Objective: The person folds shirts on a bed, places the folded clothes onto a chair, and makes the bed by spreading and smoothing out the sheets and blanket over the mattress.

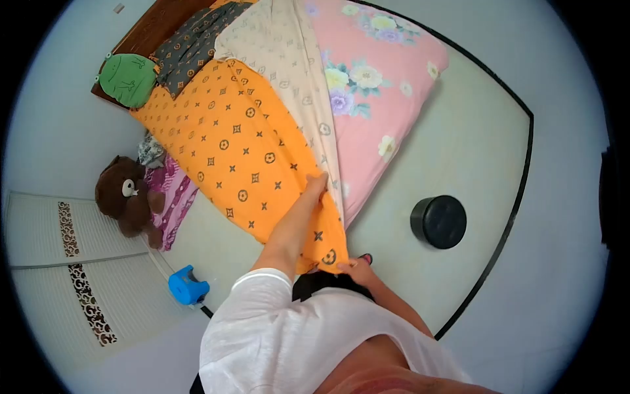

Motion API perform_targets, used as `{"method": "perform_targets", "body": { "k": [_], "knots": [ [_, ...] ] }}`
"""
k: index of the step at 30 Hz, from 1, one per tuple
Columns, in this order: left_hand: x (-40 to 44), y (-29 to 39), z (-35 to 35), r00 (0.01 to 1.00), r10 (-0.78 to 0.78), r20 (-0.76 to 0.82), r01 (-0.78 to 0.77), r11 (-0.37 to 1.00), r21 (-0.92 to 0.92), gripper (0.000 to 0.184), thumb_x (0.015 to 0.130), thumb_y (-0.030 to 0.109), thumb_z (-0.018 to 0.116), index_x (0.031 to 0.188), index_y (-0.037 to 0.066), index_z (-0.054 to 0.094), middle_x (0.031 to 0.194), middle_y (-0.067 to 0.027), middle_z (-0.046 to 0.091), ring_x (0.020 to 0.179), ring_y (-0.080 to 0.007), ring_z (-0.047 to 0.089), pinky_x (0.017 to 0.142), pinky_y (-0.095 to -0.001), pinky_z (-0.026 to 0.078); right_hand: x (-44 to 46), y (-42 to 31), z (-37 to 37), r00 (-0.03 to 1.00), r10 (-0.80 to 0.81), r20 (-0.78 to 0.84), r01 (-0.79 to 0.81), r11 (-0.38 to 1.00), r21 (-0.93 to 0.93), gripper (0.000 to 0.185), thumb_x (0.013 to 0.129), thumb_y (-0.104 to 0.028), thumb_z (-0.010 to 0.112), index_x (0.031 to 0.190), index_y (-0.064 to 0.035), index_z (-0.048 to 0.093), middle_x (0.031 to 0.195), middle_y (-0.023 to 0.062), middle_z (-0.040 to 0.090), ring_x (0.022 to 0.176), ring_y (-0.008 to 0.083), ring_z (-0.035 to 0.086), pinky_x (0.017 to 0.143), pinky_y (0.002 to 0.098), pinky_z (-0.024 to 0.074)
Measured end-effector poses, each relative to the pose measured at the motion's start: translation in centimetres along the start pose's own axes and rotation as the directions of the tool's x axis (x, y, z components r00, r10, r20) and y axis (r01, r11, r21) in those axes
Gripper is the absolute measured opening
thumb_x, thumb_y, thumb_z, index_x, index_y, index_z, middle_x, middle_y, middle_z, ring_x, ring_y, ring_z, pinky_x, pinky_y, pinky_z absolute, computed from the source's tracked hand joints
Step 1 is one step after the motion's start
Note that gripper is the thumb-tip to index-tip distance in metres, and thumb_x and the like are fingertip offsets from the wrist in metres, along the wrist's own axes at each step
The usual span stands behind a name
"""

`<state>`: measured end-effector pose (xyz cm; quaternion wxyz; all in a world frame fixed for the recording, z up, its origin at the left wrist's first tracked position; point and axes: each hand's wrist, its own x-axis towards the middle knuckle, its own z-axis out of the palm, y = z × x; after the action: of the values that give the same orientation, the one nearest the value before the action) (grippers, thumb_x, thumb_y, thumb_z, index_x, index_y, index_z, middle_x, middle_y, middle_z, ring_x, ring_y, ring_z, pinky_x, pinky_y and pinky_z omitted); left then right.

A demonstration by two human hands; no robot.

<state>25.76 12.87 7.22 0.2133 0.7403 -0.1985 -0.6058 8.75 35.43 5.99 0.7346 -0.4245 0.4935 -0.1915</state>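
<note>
An orange patterned bed sheet [243, 141] covers the left side of the bed, and its pale reverse side [295, 72] shows in a folded-back strip along the middle. My left hand [317, 184] is closed on the sheet's folded edge, with some fingers hidden by the cloth. Lower down, near my body, my right hand [357, 270] pinches the hanging corner of the same sheet. To the right of the fold lies a pink floral bed cover [380, 85].
A dark patterned pillow [197, 49] and a green cushion [128, 80] lie by the wooden headboard [147, 33]. On the floor are a brown teddy bear [125, 197], a blue stool [188, 286] and a black round stool [440, 222]. White sliding doors [39, 282] stand left.
</note>
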Motion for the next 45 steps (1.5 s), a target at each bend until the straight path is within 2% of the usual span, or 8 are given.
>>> {"method": "perform_targets", "body": {
  "k": [5, 12, 19, 21, 26, 29, 33, 45],
  "knots": [
    [3.2, 3.7, 1.9, 0.988, -0.059, -0.143, -0.074, 0.633, -0.77, 0.01, 0.072, 0.01, 0.051, 0.072, -0.001, 0.05, 0.057, -0.0036, 0.044, 0.047, -0.0167, 0.044, 0.044, -0.031, 0.041, -2.3, -6.0, -2.6, 0.984, 0.13, 0.122, -0.053, 0.866, -0.498, 0.032, 0.078, -0.034, 0.051, 0.092, -0.0057, 0.058, 0.082, 0.0129, 0.059, 0.076, 0.025, 0.056, 0.07, 0.0312, 0.0416],
    [0.7, 0.9, 16.2, 0.8, 0.584, 0.14, -0.597, 0.751, 0.281, 0.029, 0.076, 0.018, 0.041, 0.097, -0.001, 0.042, 0.084, -0.0254, 0.052, 0.079, -0.0388, 0.05, 0.071, -0.0435, 0.039, 0.8, -5.7, -12.8, 0.936, 0.262, -0.236, -0.275, 0.961, -0.026, 0.038, 0.084, -0.026, 0.044, 0.115, -0.0041, 0.039, 0.091, 0.0049, 0.053, 0.079, 0.0126, 0.052, 0.065, 0.0261, 0.0423],
    [0.6, 0.2, 16.1, 0.703, 0.639, 0.313, -0.708, 0.589, 0.39, 0.022, 0.075, 0.017, 0.044, 0.089, 0.0, 0.049, 0.073, -0.0203, 0.055, 0.068, -0.0338, 0.054, 0.061, -0.0428, 0.042, 13.1, -19.4, -19.8, 0.926, -0.27, -0.263, 0.024, 0.739, -0.673, 0.063, 0.069, -0.021, 0.063, 0.119, 0.0024, 0.032, 0.115, 0.0199, 0.04, 0.107, 0.0263, 0.04, 0.089, 0.0331, 0.0324],
    [2.0, -0.4, 16.8, 0.205, 0.814, 0.544, -0.564, -0.356, 0.745, 0.023, 0.075, 0.013, 0.043, 0.092, 0.001, 0.051, 0.07, -0.013, 0.056, 0.064, -0.0263, 0.056, 0.058, -0.0384, 0.043, 17.6, -20.4, -20.5, 0.948, -0.287, -0.139, 0.095, 0.671, -0.736, 0.067, 0.066, -0.022, 0.065, 0.119, 0.0024, 0.032, 0.115, 0.0209, 0.04, 0.108, 0.0272, 0.039, 0.09, 0.0332, 0.0315],
    [1.1, 1.5, 17.6, 0.678, 0.645, 0.351, -0.594, 0.201, 0.779, 0.024, 0.075, 0.014, 0.043, 0.091, 0.0, 0.055, 0.068, -0.0126, 0.058, 0.048, -0.0217, 0.054, 0.04, -0.0326, 0.042, 26.0, -19.8, -23.9, 0.873, -0.481, 0.084, 0.308, 0.409, -0.859, 0.067, 0.063, -0.022, 0.066, 0.117, 0.0025, 0.034, 0.104, 0.0183, 0.048, 0.1, 0.0261, 0.045, 0.085, 0.0312, 0.0361],
    [2.3, 1.2, 16.6, 0.814, 0.472, 0.337, -0.547, 0.431, 0.717, 0.02, 0.078, 0.019, 0.044, 0.079, 0.001, 0.052, 0.065, -0.0124, 0.056, 0.058, -0.0261, 0.057, 0.056, -0.0365, 0.045, 26.6, -20.9, -25.7, 0.988, 0.147, 0.036, -0.104, 0.832, -0.545, 0.054, 0.064, -0.02, 0.065, 0.108, 0.0012, 0.043, 0.086, 0.0113, 0.054, 0.082, 0.0209, 0.052, 0.073, 0.0285, 0.0417],
    [6.6, 7.0, 11.7, 0.928, 0.217, 0.303, -0.198, 0.976, -0.094, 0.043, 0.082, 0.035, 0.041, 0.112, 0.005, 0.045, 0.107, -0.0096, 0.051, 0.091, -0.0181, 0.052, 0.078, -0.0299, 0.041, 26.2, -22.7, -29.1, 0.964, 0.121, 0.236, 0.02, 0.853, -0.521, 0.024, 0.068, -0.018, 0.061, 0.082, -0.0014, 0.05, 0.068, 0.0041, 0.051, 0.062, 0.0129, 0.048, 0.057, 0.0256, 0.0397],
    [29.1, 23.7, 13.4, 0.935, 0.062, -0.349, -0.28, 0.732, -0.621, 0.025, 0.079, 0.012, 0.043, 0.101, 0.003, 0.046, 0.087, -0.0107, 0.052, 0.074, -0.0216, 0.051, 0.059, -0.0319, 0.044, 24.3, -27.2, -36.9, 0.844, 0.206, 0.495, 0.262, 0.647, -0.716, 0.019, 0.074, -0.019, 0.056, 0.082, -0.0019, 0.052, 0.068, 0.01, 0.053, 0.063, 0.0165, 0.05, 0.062, 0.03, 0.0414]
  ]
}}
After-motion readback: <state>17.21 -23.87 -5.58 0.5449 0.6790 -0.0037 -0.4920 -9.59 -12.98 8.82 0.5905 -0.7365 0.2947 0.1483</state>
